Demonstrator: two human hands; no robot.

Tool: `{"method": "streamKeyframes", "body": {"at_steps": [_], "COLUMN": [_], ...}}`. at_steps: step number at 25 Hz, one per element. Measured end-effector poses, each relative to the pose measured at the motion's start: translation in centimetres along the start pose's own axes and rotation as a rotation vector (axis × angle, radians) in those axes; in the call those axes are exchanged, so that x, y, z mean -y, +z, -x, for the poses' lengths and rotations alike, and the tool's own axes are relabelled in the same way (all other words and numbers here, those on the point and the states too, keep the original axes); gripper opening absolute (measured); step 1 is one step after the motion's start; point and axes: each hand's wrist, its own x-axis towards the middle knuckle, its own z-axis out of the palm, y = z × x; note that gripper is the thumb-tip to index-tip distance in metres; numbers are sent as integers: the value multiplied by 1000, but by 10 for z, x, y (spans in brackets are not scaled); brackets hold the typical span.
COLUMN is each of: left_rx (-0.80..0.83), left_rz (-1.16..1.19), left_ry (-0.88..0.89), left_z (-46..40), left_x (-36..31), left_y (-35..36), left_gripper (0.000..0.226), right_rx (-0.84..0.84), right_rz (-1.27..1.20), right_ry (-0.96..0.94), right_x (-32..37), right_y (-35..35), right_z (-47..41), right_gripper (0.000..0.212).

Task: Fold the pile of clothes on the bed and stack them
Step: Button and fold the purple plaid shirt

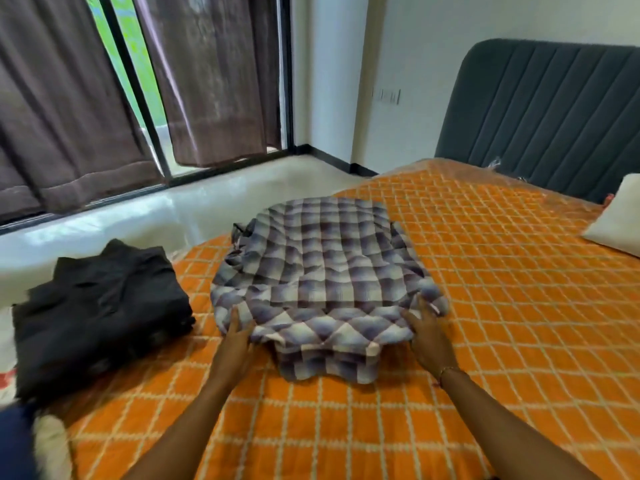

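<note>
Underneath, orange checked bedspread [485, 271] — both hands, left [235, 344] and right [429, 337], grip plaid shirt [318, 271]; curtained window [114, 98] beyond.

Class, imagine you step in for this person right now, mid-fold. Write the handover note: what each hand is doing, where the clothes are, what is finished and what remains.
Left hand: fingers on the near left edge of the checked shirt, gripping the fabric.
Right hand: gripping the shirt's near right edge.
The checked shirt lies mid-bed on the orange bedspread, partly folded, near edge turned up.
Done: dark folded clothes sit stacked at the bed's left edge.
Left: finish folding the checked shirt, then probably place it on the dark stack. No other loose clothes show in this view.
</note>
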Motion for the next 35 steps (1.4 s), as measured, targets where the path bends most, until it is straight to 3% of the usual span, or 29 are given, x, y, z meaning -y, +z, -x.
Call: {"method": "streamKeyframes", "body": {"at_steps": [2, 3, 5, 6, 7, 9, 11, 12, 13, 15, 17, 20, 23, 28, 29, 30, 33, 35], "left_rx": [-134, -264, -494, -523, -504, -315, -231, -227, -222, -177, -79, -58, -137, -66, -69, -69, -71, 65], "left_rz": [195, 340, 815, 1033, 1204, 1204, 1028, 972, 969, 1128, 1227, 1095, 735, 385, 250, 102, -165, -289], "left_ry": [-157, -365, -925, -1055, -1071, -945, -839, -814, -812, -880, -946, -895, -746, -695, -667, -599, -194, -12], "left_z": [23, 27, 27, 27, 26, 24, 19, 15, 13, 19, 44, 81, 99, 176, 187, 188, 155, 117], "left_x": [-19, -34, -65, -78, -86, -102, -105, -105, -102, -91, -79, -78, -89, -110, -112, -113, -117, -125], "left_y": [11, 16, 21, 23, 28, 28, 29, 28, 27, 29, 43, 57, 46, 39, 40, 41, 50, 57], "left_gripper": [51, 55, 55, 52, 48, 42, 39, 35, 31, 24, 18, 25, 54, 89, 92, 94, 70, 71], "right_rx": [-12, -108, -394, -400, -311, -32, -50, -37, -80, -74, 161, 322, 421, 921, 902, 728, 31, -107], "right_rz": [-55, -149, -477, -649, -854, -978, -1002, -1070, -1104, -1262, -1486, -1380, -1196, -728, -658, -650, -750, -964], "right_ry": [18, 107, 562, 768, 885, 858, 883, 866, 881, 947, 1099, 1167, 1112, 1049, 1010, 991, 1010, 1064], "right_x": [2, 14, 38, 52, 64, 85, 82, 87, 100, 107, 99, 90, 93, 78, 68, 57, 21, -6], "right_y": [1, 2, 13, 15, 26, 36, 50, 45, 38, 33, 38, 44, 35, 5, 2, -1, -8, -2], "right_z": [16, 21, 41, 54, 61, 65, 39, 32, 25, 34, 65, 89, 95, 142, 142, 136, 100, 76], "right_gripper": [59, 67, 64, 53, 42, 41, 45, 35, 22, 16, 15, 13, 4, 22, 33, 44, 49, 49]}}
